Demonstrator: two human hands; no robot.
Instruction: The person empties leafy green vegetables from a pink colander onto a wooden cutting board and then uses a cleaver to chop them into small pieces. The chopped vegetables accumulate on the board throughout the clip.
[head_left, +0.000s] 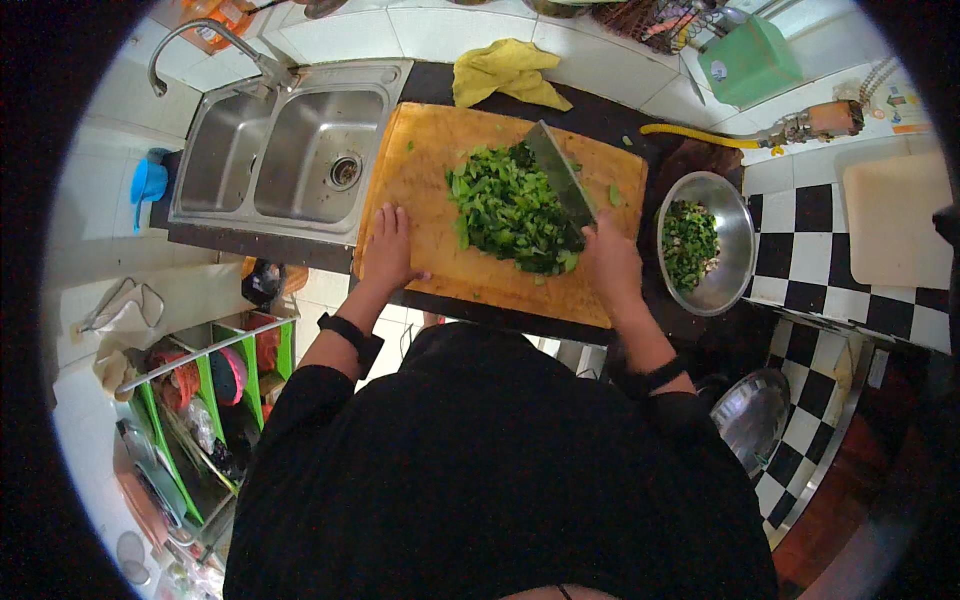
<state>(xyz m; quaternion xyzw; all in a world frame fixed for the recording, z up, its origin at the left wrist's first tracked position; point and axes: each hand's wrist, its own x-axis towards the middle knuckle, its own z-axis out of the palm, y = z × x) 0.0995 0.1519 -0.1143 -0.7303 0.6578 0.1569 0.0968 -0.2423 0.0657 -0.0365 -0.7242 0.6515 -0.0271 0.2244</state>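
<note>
My right hand (613, 262) grips the handle of a cleaver (561, 174), whose broad blade lies along the right side of a pile of chopped leafy greens (510, 206). The pile sits on a large wooden cutting board (420, 277). My left hand (388, 253) rests palm down on the board's left edge, fingers slightly apart, holding nothing. Right of the board stands a metal bowl (737, 240) with chopped greens and small pale bits in it. A few loose leaf pieces lie on the board near the blade.
A double-basin steel sink (319, 161) with a faucet (217, 30) adjoins the board's left side. Behind the board lies a yellow cloth (502, 71). A yellow hose (697, 136) runs along the back right. A green-sided rack (210, 390) stands low at left.
</note>
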